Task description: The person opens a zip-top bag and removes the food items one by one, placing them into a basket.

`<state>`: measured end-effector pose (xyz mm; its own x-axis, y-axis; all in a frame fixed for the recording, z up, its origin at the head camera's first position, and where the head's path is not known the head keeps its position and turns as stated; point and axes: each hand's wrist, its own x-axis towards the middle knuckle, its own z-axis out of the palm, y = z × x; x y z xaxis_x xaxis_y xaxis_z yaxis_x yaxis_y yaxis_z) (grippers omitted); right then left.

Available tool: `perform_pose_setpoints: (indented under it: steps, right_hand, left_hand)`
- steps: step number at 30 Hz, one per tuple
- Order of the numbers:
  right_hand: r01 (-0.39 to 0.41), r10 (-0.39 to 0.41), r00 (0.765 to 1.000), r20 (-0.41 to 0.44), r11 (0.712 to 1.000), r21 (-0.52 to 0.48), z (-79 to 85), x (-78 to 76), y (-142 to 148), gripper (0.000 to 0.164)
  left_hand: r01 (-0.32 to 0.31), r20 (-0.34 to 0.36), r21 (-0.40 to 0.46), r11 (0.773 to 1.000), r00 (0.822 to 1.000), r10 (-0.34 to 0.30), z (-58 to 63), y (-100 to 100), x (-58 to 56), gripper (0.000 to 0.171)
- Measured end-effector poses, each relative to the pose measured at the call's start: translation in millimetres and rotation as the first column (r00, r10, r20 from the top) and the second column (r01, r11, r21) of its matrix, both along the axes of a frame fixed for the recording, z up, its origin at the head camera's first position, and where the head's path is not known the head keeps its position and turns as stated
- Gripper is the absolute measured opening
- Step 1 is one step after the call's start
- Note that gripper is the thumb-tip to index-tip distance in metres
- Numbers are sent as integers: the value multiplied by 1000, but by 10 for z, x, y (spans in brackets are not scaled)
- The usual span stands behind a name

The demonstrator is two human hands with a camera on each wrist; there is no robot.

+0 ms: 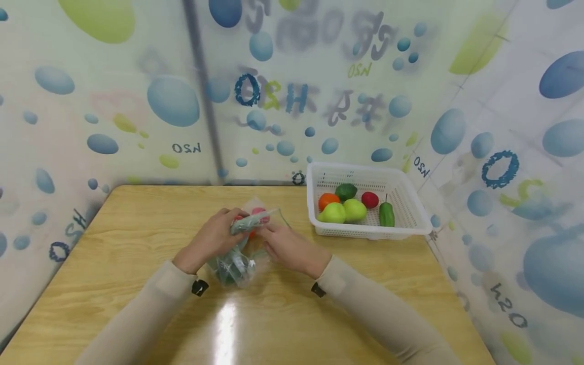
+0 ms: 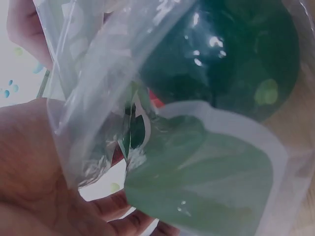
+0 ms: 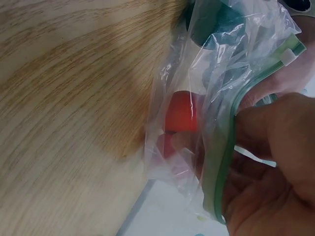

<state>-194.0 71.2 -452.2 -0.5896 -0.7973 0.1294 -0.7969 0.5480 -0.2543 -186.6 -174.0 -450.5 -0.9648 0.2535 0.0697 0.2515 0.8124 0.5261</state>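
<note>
A clear plastic zip bag (image 1: 244, 253) lies on the wooden table between the two hands. Its green zip strip (image 3: 227, 142) carries a white slider (image 3: 288, 56). Through the film show a dark green, rounded, glossy thing (image 2: 236, 54) and an orange-red thing (image 3: 181, 112); their kinds are unclear. The left hand (image 1: 212, 235) grips the bag's upper left edge, its fingers partly behind the film in the left wrist view. The right hand (image 1: 292, 247) holds the bag's zip edge on the other side, between thumb and fingers. Some fingertips are hidden by the bag.
On the table's back right stands a white perforated basket (image 1: 369, 232). In it are light green apple-like fruits (image 1: 355, 210), an orange fruit (image 1: 327, 201), a red one (image 1: 370, 199), a dark green one (image 1: 346, 191) and a cucumber-like vegetable (image 1: 387, 215). Patterned curtains surround the wooden table (image 1: 137, 228).
</note>
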Motion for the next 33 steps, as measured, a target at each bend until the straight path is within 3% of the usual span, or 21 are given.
perform_pose_setpoints:
  steps: [4, 9, 14, 24, 33]
  right_hand:
    - [47, -47, 999, 6, 999, 13, 5, -4, 13, 58]
    - [76, -76, 997, -15, 997, 23, 4, -30, 7, 58]
    - [90, -90, 996, 16, 996, 1, -29, -39, 6, 53]
    - [123, -119, 992, -33, 985, 119, -142, -8, -201, 75]
    - [128, -125, 992, -32, 984, 121, -217, 16, -245, 73]
  left_hand:
    - [3, 3, 12, 1000, 1000, -3, 6, 14, -2, 43]
    - [7, 15, 49, 999, 1000, -8, -2, 3, -9, 31]
    - [2, 44, 57, 998, 999, -5, 1, 20, 4, 20]
    - [-9, 98, 38, 999, 995, 5, -34, 60, 16, 21]
    - [3, 115, 35, 999, 993, -7, -28, 47, 32, 23]
